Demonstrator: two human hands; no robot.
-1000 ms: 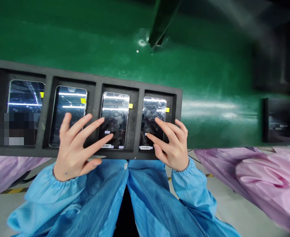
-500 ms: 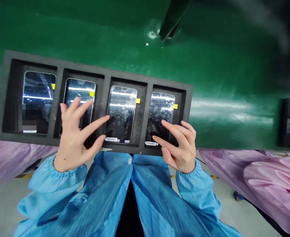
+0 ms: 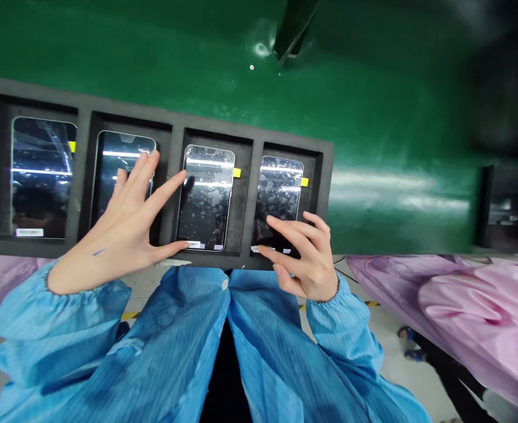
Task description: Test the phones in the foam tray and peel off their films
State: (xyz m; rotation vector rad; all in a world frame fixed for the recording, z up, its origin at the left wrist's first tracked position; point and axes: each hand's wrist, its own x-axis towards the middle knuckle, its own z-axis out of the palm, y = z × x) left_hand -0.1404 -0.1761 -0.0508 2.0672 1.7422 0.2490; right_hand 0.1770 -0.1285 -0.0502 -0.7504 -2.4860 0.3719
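Note:
A black foam tray (image 3: pixel 171 138) lies on a green surface and holds several phones, each in its own slot with a yellow tab. My left hand (image 3: pixel 122 226) is open with fingers spread. It lies over the second phone (image 3: pixel 122 153), its index finger reaching toward the third phone (image 3: pixel 206 197) and its thumb at the tray's near edge. My right hand (image 3: pixel 305 252) is open with curved fingers. Its fingertips rest on the lower part of the rightmost phone (image 3: pixel 281 194). The leftmost phone (image 3: pixel 41 176) is untouched.
A green surface (image 3: pixel 373 117) stretches behind and to the right of the tray. A second dark tray (image 3: pixel 510 205) sits at the far right. Pink garments of other people (image 3: pixel 461 299) flank me on both sides. My blue sleeves fill the foreground.
My left hand slid up and leftward over the second phone, and its fingers stretched out further. My right hand stayed on the rightmost phone. The view shifted slightly.

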